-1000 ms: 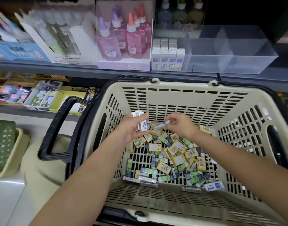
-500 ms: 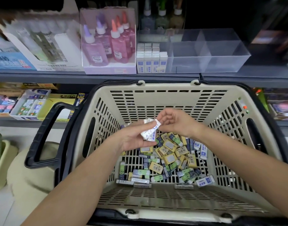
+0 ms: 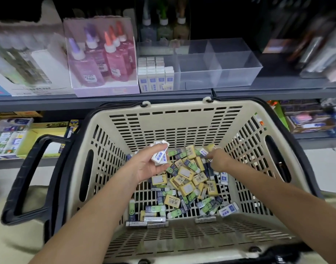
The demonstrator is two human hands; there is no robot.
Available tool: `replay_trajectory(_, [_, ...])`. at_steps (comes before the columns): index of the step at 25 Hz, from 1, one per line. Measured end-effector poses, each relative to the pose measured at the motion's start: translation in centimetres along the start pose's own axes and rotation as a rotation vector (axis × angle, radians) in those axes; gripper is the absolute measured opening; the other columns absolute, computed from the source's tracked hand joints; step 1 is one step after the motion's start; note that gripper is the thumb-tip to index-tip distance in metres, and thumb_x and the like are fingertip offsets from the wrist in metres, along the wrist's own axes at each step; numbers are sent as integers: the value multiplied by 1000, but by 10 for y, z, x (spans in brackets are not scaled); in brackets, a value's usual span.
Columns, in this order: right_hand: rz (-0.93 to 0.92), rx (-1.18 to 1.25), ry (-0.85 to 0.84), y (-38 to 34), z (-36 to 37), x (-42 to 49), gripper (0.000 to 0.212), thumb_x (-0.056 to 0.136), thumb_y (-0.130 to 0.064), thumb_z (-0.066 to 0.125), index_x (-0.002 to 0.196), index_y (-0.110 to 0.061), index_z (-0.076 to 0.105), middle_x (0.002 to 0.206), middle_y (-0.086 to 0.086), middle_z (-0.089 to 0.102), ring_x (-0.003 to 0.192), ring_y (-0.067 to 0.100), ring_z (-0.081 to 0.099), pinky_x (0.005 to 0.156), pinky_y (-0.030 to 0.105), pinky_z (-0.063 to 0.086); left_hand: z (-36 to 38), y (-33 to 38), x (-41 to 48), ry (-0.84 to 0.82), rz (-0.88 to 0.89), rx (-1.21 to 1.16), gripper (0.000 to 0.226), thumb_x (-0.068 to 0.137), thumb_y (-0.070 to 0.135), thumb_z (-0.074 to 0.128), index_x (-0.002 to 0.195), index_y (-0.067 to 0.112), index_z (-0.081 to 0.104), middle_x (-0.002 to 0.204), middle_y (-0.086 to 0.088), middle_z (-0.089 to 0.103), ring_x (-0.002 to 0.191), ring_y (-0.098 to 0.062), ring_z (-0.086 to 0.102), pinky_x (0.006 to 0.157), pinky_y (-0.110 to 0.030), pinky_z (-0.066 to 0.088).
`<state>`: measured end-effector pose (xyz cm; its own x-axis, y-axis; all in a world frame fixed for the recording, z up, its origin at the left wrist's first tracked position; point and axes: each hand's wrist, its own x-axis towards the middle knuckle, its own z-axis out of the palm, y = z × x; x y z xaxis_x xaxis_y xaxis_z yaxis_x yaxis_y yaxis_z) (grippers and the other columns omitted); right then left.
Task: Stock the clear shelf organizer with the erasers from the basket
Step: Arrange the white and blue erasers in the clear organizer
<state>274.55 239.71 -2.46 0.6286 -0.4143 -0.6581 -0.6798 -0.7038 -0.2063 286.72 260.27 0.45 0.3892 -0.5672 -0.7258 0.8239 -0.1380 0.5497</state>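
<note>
Left grip [image 3: 146, 165] is palm up, fingers curled round a small stack of white-and-blue erasers [image 3: 160, 154], held above the basket floor. Right grip [image 3: 219, 161] is down in the eraser pile [image 3: 186, 178], fingers curled at a white-and-blue one near the far wall. I can't tell if it's pinched yet.

My read: light, stiff little blocks in slick paper sleeves. A stack can fan out or slip, so squeeze across the long flat faces, not the ends.

The pile is mixed: yellow, green smiley-face and white-and-blue, loose on the floor of the beige slotted basket [image 3: 182, 111]. The clear shelf organizer [image 3: 230, 73] sits on the shelf [image 3: 106, 101] just behind the basket. Its left compartment holds upright erasers [image 3: 155, 79] in rows; I see none in the other compartments. Glue bottles [image 3: 98, 60] stand in a display box [image 3: 106, 90] just left of it.
</note>
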Motion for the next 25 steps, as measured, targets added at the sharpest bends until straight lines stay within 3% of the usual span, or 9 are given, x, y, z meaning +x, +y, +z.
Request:
replay_trajectory(2, [-72,108,-62,-6,8,2,47,87,8,46,126,-17,58,141,8,46,99,22,59,52,14,46,0,1,3,17,11,-27,15,82,17,69,92,12,59,81,-7,60,72,-17,58,61,-31,57])
replay_trajectory(3, [-98,177,-92,-7,11,2,45,87,9,47,122,-15,61,137,8,50,98,23,59,51,12,46,1,1,4,16,4,-21,16,82,17,69,93,13,59,80,-7,59,71,-17,57,61,-31,56])
replay_trajectory(6, [15,152,98,0,8,9,36,88,8,43,111,-8,67,119,11,63,103,24,61,80,27,53,2,-4,7,-11,-18,42,27,80,18,70,102,12,56,79,-5,59,70,-16,59,59,-29,56])
replay_trajectory(8, [118,-99,276,8,7,11,30,86,4,43,101,-10,65,98,9,67,87,26,64,69,30,51,0,-5,8,-23,-19,58,32,78,18,71,106,12,55,80,-5,59,71,-16,59,59,-29,55])
replay_trajectory(11, [122,-307,316,11,13,14,22,86,-1,44,91,-13,62,81,3,64,70,24,60,61,26,43,-1,-4,8,-14,-20,63,39,70,19,76,103,12,57,81,-5,60,73,-16,59,60,-29,55])
replay_trajectory(15, [84,-96,255,11,16,21,6,86,-8,53,84,-13,57,84,7,62,74,24,60,56,25,42,1,-5,8,3,-26,84,29,74,18,75,98,12,59,81,-5,61,73,-16,58,59,-29,54])
replay_trajectory(18, [51,-43,235,6,14,18,10,86,-12,58,85,-14,48,86,7,59,77,26,59,57,27,42,1,-2,5,-5,-16,64,31,75,17,74,100,11,58,80,-6,60,71,-17,59,58,-30,54])
replay_trajectory(20, [10,34,230,-3,-1,13,8,85,-14,58,89,-14,51,82,6,62,74,23,61,56,28,44,1,2,1,2,-8,25,31,75,15,74,101,11,58,81,-7,60,73,-18,59,59,-32,55])
replay_trajectory(25, [-277,501,102,-34,-64,-20,12,79,-9,70,84,-18,63,70,-3,66,60,6,63,56,19,52,10,32,-15,-8,143,-15,33,64,13,77,94,12,62,70,-3,65,68,-15,64,56,-30,56])
